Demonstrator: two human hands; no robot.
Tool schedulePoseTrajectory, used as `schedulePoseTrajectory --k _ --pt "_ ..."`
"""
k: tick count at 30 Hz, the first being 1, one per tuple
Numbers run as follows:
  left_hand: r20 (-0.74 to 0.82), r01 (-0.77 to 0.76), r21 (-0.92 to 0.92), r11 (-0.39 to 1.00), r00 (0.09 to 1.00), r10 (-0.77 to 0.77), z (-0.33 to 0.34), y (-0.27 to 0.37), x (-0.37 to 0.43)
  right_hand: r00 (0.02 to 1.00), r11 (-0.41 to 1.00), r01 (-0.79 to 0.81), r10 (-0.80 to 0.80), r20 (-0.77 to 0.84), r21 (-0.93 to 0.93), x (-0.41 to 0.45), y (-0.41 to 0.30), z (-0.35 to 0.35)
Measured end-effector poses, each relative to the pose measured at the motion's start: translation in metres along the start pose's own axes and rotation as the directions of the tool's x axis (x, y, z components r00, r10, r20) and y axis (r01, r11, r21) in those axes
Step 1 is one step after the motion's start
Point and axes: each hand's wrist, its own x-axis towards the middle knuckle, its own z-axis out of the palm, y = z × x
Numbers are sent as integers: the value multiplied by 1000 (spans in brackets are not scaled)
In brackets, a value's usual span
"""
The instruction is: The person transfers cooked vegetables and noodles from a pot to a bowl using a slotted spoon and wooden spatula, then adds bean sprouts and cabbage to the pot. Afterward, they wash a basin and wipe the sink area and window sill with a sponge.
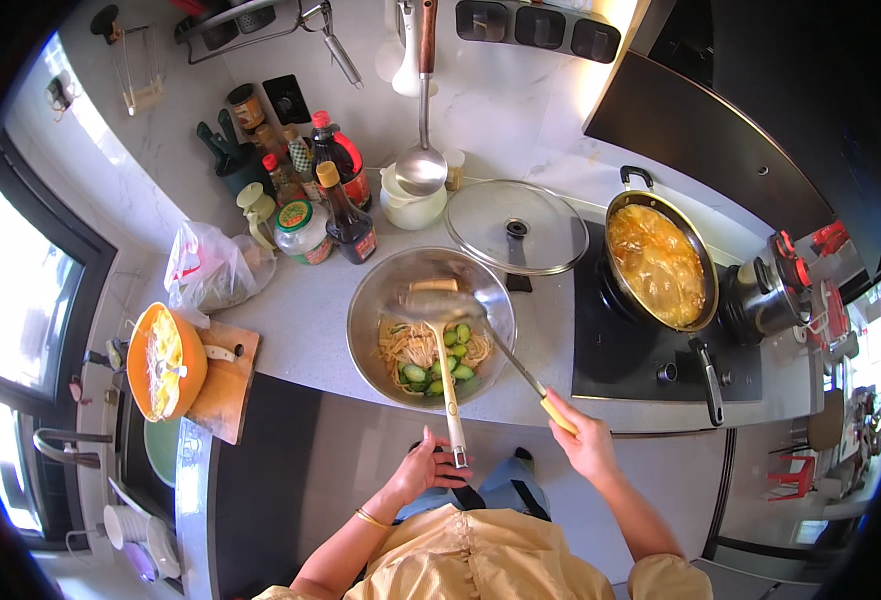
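Note:
A stainless steel bowl (pixel 360 360) holds pale noodle-like strands (pixel 415 344) and green cucumber-like pieces (pixel 449 367). In it leans a utensil with a long beige handle (pixel 449 397), whose end sticks out over the front rim. My left hand (pixel 427 471) is beside that handle's end, fingers apart; whether a finger touches it is unclear. My right hand (pixel 584 441) grips the yellow handle of a metal utensil (pixel 517 363). Its broad head is blurred over the bowl and partly covers the contents; ladle or skimmer, I cannot tell.
A glass lid (pixel 485 225) lies behind the bowl. To the right, a frying pan (pixel 658 262) of orange-brown food sits on the cooktop (pixel 598 367), beside a metal pot (pixel 759 296). Bottles (pixel 350 225) stand behind; an orange bowl (pixel 197 375) rests on a cutting board (pixel 227 390).

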Motion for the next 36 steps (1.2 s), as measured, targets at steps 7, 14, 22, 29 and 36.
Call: schedulePoseTrajectory --k 7,14,22,29,36 --pt "-16 0 77 997 1000 1 11 20 -9 993 990 92 -84 -84 107 -14 -16 12" --pt "-132 -10 208 978 990 38 12 28 -12 730 428 -683 394 558 592 -8 -33 3" --pt "-214 -122 310 943 957 194 5 18 -3 557 -403 -802 -242 794 440 3 19 -50" --pt "-379 -258 296 919 852 362 16 6 1 758 -228 -644 -66 649 730 -16 65 -185" --pt "-644 -361 301 883 606 468 -7 -26 8 917 723 -327 399 18 609 7 126 -279"
